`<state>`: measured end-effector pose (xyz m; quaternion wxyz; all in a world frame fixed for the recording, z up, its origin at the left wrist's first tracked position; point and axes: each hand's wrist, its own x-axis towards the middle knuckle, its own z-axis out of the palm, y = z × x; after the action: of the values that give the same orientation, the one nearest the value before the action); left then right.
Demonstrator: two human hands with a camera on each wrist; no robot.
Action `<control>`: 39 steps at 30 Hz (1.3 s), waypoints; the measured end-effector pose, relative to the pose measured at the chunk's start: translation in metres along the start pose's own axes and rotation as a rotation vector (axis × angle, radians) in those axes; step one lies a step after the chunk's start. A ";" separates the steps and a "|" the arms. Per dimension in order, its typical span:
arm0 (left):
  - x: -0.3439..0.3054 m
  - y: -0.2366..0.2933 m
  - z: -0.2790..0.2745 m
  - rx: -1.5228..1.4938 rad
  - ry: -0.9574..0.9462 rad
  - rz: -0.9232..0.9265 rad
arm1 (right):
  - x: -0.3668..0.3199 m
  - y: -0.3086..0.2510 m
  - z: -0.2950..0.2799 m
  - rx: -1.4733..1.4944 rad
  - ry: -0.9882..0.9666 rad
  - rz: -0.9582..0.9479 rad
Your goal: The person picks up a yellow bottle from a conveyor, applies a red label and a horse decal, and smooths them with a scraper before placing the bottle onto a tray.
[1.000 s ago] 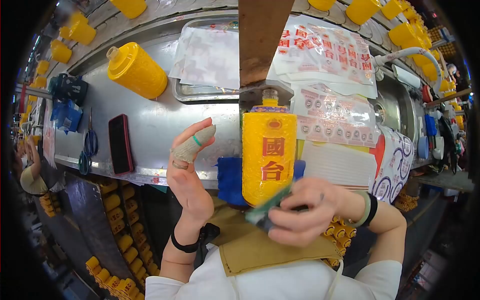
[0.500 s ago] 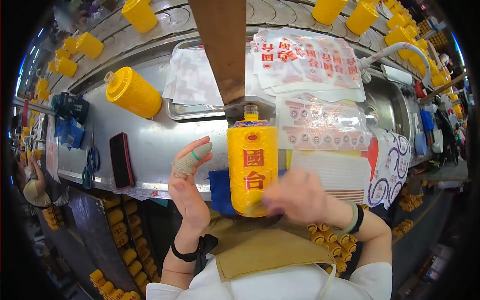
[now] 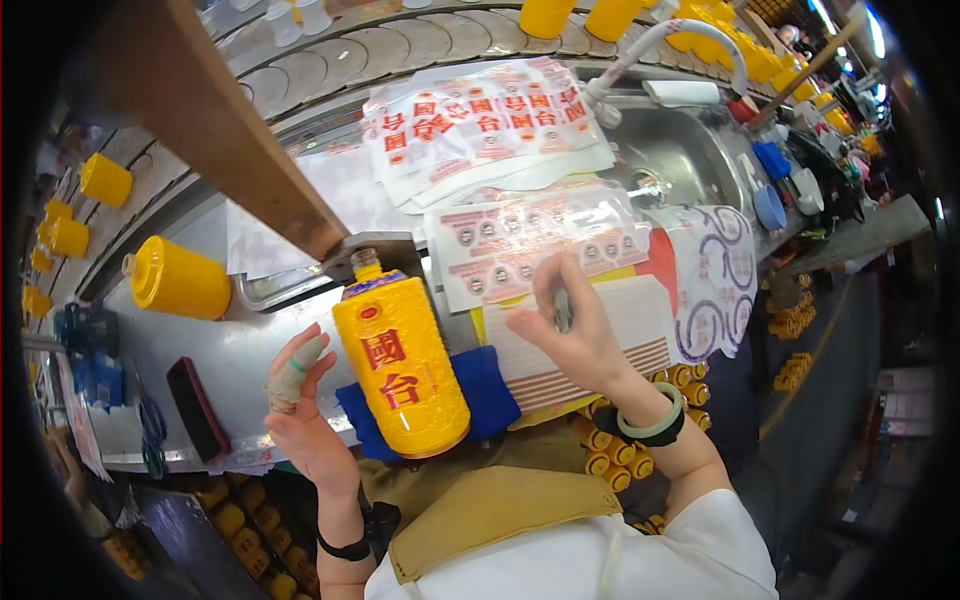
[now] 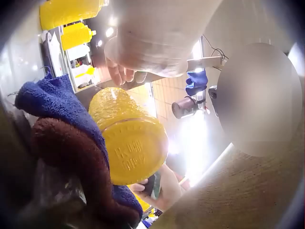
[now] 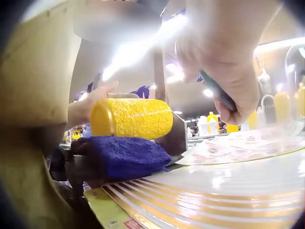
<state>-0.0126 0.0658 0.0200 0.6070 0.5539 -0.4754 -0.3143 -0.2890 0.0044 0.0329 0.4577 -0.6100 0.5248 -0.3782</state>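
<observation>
A yellow bottle (image 3: 405,380) with red characters lies on a folded blue towel (image 3: 487,388), its glass neck toward a bracket under a wooden post. Beside it on the left is my left hand (image 3: 312,430), fingers raised and loosely bent, holding nothing. A fabric finger cover (image 3: 290,380) with a green band sits on one of its fingers. My right hand (image 3: 580,325) hovers over the sheets right of the bottle. Between its thumb and fingers it pinches a thin, dark green flat piece (image 5: 217,90), mostly hidden by the hand.
Sticker sheets with red characters (image 3: 480,115), clear label sheets (image 3: 540,240) and a striped sheet (image 3: 590,340) cover the right side, near a sink (image 3: 680,150). Another yellow bottle (image 3: 180,278) and a phone (image 3: 197,408) lie at left. The wooden post (image 3: 230,130) slants overhead.
My right hand, with the green piece, has moved from the bottle's lower end out to the right over the sheets. The head view has turned right. My left hand stays beside the bottle.
</observation>
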 end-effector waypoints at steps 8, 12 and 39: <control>0.001 -0.006 0.006 -0.056 -0.037 0.013 | -0.024 0.026 -0.065 -0.471 -0.021 -0.096; -0.001 -0.006 0.007 -0.028 0.003 0.015 | -0.045 0.050 -0.105 -0.697 0.055 0.001; -0.004 -0.007 -0.004 -0.038 -0.005 0.019 | 0.004 0.077 -0.143 -1.051 0.165 0.144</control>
<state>-0.0095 0.0695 0.0130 0.6193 0.5368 -0.4761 -0.3188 -0.4458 -0.0245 0.0015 0.0727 -0.6878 0.7180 -0.0790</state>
